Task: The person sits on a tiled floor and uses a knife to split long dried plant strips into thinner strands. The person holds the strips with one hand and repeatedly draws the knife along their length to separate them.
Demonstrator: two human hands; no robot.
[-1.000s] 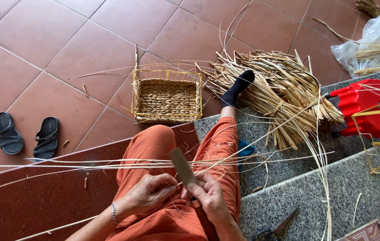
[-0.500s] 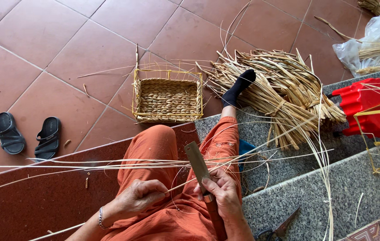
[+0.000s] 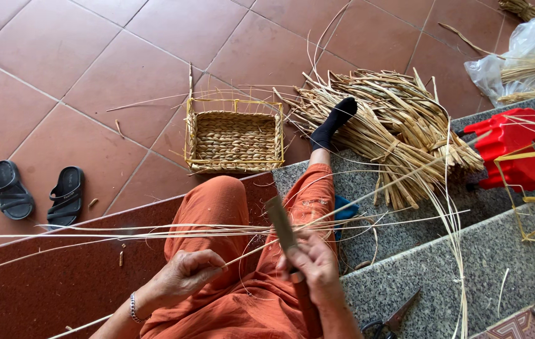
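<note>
a: what step is this?

b: looks like splitting or shaving a strand. the left hand [image 3: 182,276] is closed to a pinch on a thin pale reed strip [image 3: 368,194] that runs up to the right, over the lap of the orange trousers [image 3: 230,207]. the right hand [image 3: 317,267] is wrapped around the handle of a flat-bladed knife [image 3: 280,223], blade pointing up and meeting the strip.

a: where does the strip lie?

b: across the knees, its far end near the bundle of reeds [image 3: 399,125] on the tiled floor [image 3: 91,75]. a half-woven square basket [image 3: 235,139] sits beyond the knee.

a: next move?

b: i'd judge steady tension from the pinch while the blade keeps a shallow angle, or the strip may snap.
</note>
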